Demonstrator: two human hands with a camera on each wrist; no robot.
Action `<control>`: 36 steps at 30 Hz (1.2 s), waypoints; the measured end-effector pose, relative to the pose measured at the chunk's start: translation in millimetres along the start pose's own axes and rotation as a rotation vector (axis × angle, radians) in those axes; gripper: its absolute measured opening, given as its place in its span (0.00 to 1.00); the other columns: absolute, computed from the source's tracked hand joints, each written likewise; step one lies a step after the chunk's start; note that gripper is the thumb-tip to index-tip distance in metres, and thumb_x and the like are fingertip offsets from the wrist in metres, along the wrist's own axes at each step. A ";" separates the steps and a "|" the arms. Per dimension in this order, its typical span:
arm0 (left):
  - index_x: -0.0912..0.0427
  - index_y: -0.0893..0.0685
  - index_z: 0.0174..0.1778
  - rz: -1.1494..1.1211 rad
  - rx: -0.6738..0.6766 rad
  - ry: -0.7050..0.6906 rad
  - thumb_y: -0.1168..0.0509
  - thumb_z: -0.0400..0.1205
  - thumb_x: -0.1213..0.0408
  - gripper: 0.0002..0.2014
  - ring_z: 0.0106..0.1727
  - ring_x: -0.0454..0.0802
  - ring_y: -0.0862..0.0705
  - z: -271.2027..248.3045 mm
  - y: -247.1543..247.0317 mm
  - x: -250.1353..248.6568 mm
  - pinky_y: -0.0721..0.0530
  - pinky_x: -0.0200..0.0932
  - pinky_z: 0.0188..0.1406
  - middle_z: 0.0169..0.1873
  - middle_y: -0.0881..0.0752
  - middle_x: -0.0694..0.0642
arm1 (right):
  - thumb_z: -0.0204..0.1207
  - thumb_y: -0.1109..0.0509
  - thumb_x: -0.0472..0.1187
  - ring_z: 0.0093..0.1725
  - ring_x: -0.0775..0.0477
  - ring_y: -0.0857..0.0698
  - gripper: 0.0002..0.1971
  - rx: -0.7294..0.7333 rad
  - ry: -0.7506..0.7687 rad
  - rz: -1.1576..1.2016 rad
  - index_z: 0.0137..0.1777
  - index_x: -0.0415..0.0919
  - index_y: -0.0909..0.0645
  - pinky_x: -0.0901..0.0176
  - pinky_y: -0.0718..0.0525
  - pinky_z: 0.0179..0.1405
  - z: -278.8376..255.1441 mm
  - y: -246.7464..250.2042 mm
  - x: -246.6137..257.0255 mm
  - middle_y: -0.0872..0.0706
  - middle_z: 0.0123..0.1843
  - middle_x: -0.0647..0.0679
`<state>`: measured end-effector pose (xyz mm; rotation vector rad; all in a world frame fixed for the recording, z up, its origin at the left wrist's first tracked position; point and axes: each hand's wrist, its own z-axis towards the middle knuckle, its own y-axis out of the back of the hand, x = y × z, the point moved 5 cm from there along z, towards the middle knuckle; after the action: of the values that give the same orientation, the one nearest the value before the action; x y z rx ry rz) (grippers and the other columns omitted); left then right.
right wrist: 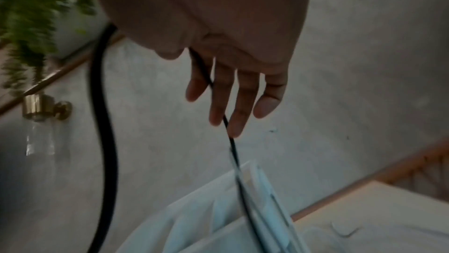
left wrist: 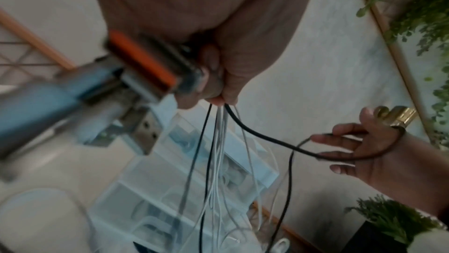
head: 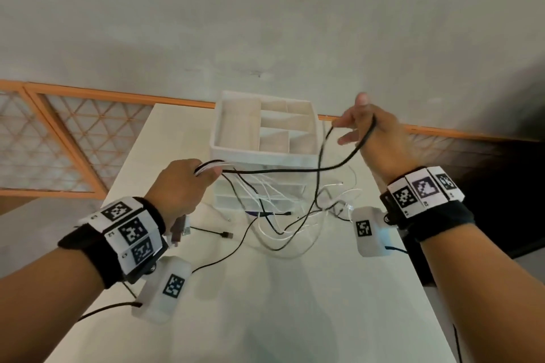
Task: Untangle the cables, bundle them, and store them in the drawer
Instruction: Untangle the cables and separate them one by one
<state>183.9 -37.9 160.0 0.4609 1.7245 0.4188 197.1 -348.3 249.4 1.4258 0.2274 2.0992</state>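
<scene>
The left hand (head: 180, 186) was closed in a fist around a gathered bunch of white and black cables (left wrist: 218, 142), held just in front of the white drawer unit (head: 265, 138) at the far side of the table (head: 265, 303); the cables' loose ends trailed down in a tangle (head: 289, 224) on the table near the unit's foot. The right hand (head: 374, 132), raised to the right of the unit, had its fingers (right wrist: 243, 99) nearly straight and spread, with one thick black cable (head: 295, 170) looped over the hand and running between the fingers rather than being clenched. The step appeared to be drawing that black cable free of the bunch. To do it well, the left grip should probably stay firm while the right hand lifts the cable slowly away to the right, watching for white strands snagging, and easing back wherever a knot tightens. The drawers looked closed.
</scene>
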 end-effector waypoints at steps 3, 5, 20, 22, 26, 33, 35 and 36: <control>0.58 0.28 0.30 -0.112 -0.007 -0.065 0.30 0.82 0.57 0.19 0.22 0.50 0.34 -3.4 -1.0 -15.4 0.31 0.46 0.28 0.22 0.31 0.52 | 0.88 0.48 0.60 0.42 0.44 0.11 0.26 -0.097 0.052 0.106 0.36 0.50 0.17 0.52 0.15 0.44 1.0 11.1 26.5 0.08 0.41 0.43; 0.58 0.27 0.31 -0.209 0.012 -0.091 0.26 0.79 0.61 0.17 0.17 0.45 0.35 -5.1 -5.5 -27.6 0.33 0.40 0.19 0.20 0.31 0.49 | 0.90 0.50 0.53 0.37 0.49 0.12 0.27 -0.079 0.086 0.211 0.40 0.40 0.18 0.67 0.20 0.38 -1.2 12.9 49.7 0.09 0.40 0.37; 0.59 0.09 0.39 0.151 0.371 0.123 0.28 0.74 0.57 0.09 0.18 0.46 0.29 -7.8 -112.2 -3.6 0.35 0.34 0.17 0.13 0.27 0.46 | 0.89 0.48 0.51 0.53 0.49 0.13 0.19 -0.194 0.306 0.051 0.61 0.42 0.18 0.53 0.15 0.54 -0.9 36.6 98.2 0.11 0.56 0.41; 0.62 0.11 0.36 0.148 0.329 0.217 0.29 0.74 0.60 0.08 0.16 0.48 0.32 -2.4 -93.5 19.5 0.37 0.34 0.17 0.07 0.31 0.45 | 0.89 0.44 0.54 0.54 0.60 0.15 0.20 -0.297 0.289 -0.129 0.65 0.41 0.20 0.61 0.17 0.59 -2.6 53.4 76.8 0.12 0.58 0.47; 0.66 0.10 0.46 0.099 0.259 0.290 0.32 0.80 0.62 0.11 0.13 0.48 0.38 6.5 -53.1 35.8 0.40 0.34 0.15 0.09 0.35 0.47 | 0.86 0.42 0.60 0.68 0.49 0.18 0.19 -0.269 0.176 -0.278 0.66 0.50 0.22 0.51 0.21 0.68 -13.9 57.4 31.9 0.15 0.68 0.50; 0.61 0.10 0.52 -0.581 0.322 0.093 0.33 0.84 0.58 0.11 0.19 0.42 0.43 -4.4 -12.0 -31.3 0.40 0.36 0.13 0.20 0.41 0.45 | 0.86 0.45 0.59 0.46 0.39 0.16 0.24 0.186 -0.170 -0.401 0.48 0.39 0.18 0.51 0.20 0.54 -19.5 24.2 -61.0 0.13 0.44 0.37; 0.59 0.11 0.53 -0.762 0.320 0.015 0.35 0.85 0.57 0.11 0.18 0.42 0.45 -8.3 -1.1 -56.8 0.42 0.35 0.13 0.20 0.43 0.44 | 0.87 0.43 0.54 0.48 0.35 0.14 0.21 0.191 -0.340 -0.431 0.49 0.38 0.18 0.45 0.19 0.51 -27.9 20.8 -98.8 0.12 0.47 0.35; 0.59 0.12 0.53 -0.821 0.310 -0.010 0.35 0.85 0.57 0.11 0.18 0.42 0.45 -9.8 4.3 -66.4 0.43 0.35 0.13 0.19 0.44 0.44 | 0.89 0.43 0.49 0.47 0.35 0.14 0.18 0.169 -0.470 -0.341 0.50 0.37 0.18 0.46 0.18 0.47 -35.1 21.3 -116.6 0.12 0.49 0.33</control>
<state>186.6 -68.9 219.7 -0.0549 1.8088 -0.4431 187.7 -423.8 152.0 1.7900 0.4305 1.4560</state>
